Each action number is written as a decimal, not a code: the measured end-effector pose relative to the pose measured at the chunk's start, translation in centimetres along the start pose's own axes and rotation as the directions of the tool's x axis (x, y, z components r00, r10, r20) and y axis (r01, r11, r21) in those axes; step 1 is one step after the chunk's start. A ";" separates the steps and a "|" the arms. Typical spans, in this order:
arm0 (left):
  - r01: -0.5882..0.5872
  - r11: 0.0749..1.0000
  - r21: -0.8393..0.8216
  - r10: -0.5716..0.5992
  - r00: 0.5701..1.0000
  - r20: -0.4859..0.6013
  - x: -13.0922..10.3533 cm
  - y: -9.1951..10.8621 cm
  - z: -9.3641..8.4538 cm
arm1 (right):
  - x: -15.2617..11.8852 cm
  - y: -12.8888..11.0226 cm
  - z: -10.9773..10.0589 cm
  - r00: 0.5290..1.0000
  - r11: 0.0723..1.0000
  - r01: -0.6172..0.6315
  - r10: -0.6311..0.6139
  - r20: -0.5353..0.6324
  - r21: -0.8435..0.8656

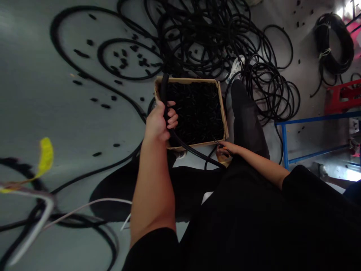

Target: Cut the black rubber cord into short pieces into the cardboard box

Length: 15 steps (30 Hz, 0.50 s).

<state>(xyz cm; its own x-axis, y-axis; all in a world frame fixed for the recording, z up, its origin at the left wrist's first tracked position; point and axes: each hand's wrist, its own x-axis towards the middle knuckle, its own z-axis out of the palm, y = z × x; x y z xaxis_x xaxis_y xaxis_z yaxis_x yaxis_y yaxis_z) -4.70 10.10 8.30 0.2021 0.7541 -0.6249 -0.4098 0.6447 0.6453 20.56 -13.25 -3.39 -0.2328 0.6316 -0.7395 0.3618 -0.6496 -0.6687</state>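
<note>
My left hand [160, 121] is closed round a thick black hose [164, 88], above the left side of a cardboard box [194, 80]. From my fist the hose runs down to the right, across the box's near edge towards my lap. Short black cut pieces [197, 109] fill the box. Beside its near right corner, my right hand [227, 148] is closed on what look like scissors, with slim dark blades [216, 140] and a bit of orange at the grip. My fingers hide most of the handles.
A large tangle of black hose [197, 41] lies beyond the box. Loose black pieces [123, 60] are scattered on the floor at left. To the right are a tied coil [334, 43], a red plastic stool [344, 96] and a blue metal frame [284, 145]. A yellow tag [46, 156] shows at left.
</note>
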 end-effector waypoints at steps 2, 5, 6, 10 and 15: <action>0.031 0.997 0.067 -0.024 0.994 -0.103 -0.3 0.0 0.3 | 0.2 -0.2 0.3 1.000 0.998 0.001 -0.001 0.009 0.061; 0.038 0.994 0.100 -0.022 0.988 -0.151 -0.8 0.1 0.8 | 0.5 -0.5 0.5 0.999 0.994 -0.034 0.032 0.021 0.102; 0.040 0.994 0.098 -0.025 0.988 -0.153 -1.0 0.1 0.8 | 0.5 -0.6 0.5 0.999 0.993 -0.046 0.044 0.020 0.108; 0.018 0.997 0.079 -0.010 0.995 -0.103 -1.5 0.2 0.9 | 0.7 -0.9 0.3 0.998 0.990 -0.063 0.066 -0.016 0.129; -0.006 0.989 0.146 0.029 0.987 -0.156 -1.5 0.2 1.4 | 0.3 -1.6 -0.1 0.995 0.984 -0.046 0.061 -0.080 0.173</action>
<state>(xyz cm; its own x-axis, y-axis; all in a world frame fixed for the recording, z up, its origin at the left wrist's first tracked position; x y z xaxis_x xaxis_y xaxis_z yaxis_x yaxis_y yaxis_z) -3.87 9.26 9.99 0.0485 0.7436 -0.6669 -0.2767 0.6516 0.7063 20.03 -11.96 -2.49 -0.1369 0.6227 -0.7704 0.2108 -0.7416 -0.6369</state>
